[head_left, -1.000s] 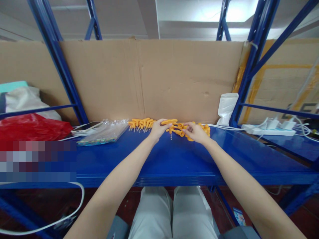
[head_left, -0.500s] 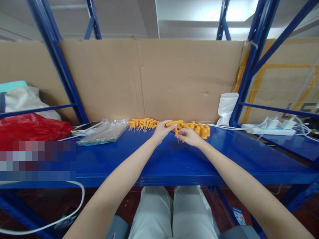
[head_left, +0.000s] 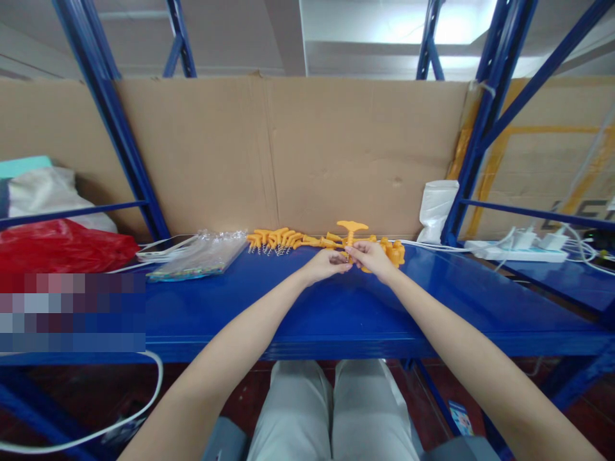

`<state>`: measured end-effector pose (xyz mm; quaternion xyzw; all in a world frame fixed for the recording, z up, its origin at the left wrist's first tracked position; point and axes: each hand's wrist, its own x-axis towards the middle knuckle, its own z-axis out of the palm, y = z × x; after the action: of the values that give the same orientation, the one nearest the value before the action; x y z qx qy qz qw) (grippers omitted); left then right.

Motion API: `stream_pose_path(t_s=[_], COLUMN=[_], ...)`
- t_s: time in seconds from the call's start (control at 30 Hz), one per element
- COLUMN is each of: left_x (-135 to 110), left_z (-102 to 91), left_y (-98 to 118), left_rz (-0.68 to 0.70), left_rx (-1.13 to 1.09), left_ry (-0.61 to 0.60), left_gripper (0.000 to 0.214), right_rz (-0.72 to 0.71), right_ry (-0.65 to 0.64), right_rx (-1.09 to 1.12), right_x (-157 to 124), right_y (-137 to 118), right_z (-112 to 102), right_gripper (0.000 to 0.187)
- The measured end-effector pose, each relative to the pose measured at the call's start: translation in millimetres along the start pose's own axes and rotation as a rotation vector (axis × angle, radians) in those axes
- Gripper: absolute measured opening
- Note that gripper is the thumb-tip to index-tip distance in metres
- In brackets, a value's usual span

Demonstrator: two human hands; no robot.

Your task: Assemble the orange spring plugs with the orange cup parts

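An orange corkscrew (head_left: 352,226) with a T-shaped handle stands upright between my hands, handle on top. My right hand (head_left: 372,257) pinches its shaft just below the handle. Around the lower end curl the fingers of my left hand (head_left: 323,266), with a bit of orange showing between them; the metal spiral is mostly hidden there. To the left lies a row of orange corkscrews (head_left: 273,239) with their spirals toward me. Several orange sleeve-like pieces (head_left: 329,241) lie behind my hands. Orange cup-shaped parts (head_left: 396,252) are grouped right beside my right hand.
The blue shelf (head_left: 307,314) has a cardboard sheet (head_left: 336,153) along its back. A clear plastic bag (head_left: 202,256) lies left, near a red bag (head_left: 67,246). On the right are a white pouch (head_left: 436,208) and a power strip (head_left: 519,251) with cables.
The corkscrew has turned upright, its handle now raised above my hands. My left hand has let go of the handle and moved down to the lower end; my right hand has shifted up the shaft.
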<state>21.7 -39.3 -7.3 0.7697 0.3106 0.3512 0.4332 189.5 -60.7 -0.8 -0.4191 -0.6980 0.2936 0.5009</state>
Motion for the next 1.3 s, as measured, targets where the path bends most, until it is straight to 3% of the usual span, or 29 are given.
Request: stream_pose_path(t_s=[0.3, 0.53, 0.67, 0.93, 1.1, 1.3], left_x=[3.0, -0.3, -0.5, -2.7, -9.3, -14.4], left_z=[0.0, -7.0, -16.0, -52.8, -74.8, -89.7], left_y=[-1.8, 7.7, 11.2, 1.9, -12.2, -23.8], left_rz=[-0.03, -0.162, -0.2, -0.33, -0.416, -0.511], left_rx=[-0.124, -0.311, -0.384, -0.303, -0.214, -0.261], left_ry=[0.047, 0.167, 0.327, 0.732, 0.858, 0.889], left_gripper=[0.018, 0.018, 0.016, 0.014, 0.012, 0.011], right_rz=[0.047, 0.066, 0.052, 0.059, -0.019, -0.045], right_ry=[0.043, 0.02, 0.019, -0.007, -0.032, -0.05], right_rx=[-0.026, -0.091, -0.147, -0.244, -0.269, -0.285], right_x=[0.3, 3.2, 2.1, 0.3, 2.5, 3.3], right_y=[2.3, 4.1, 4.3, 5.0, 13.3, 14.8], right_z=[-2.1, -2.8, -2.8, -1.7, -3.7, -4.7], right_gripper=[0.051, 0.034, 0.02, 0.016, 0.019, 0.021])
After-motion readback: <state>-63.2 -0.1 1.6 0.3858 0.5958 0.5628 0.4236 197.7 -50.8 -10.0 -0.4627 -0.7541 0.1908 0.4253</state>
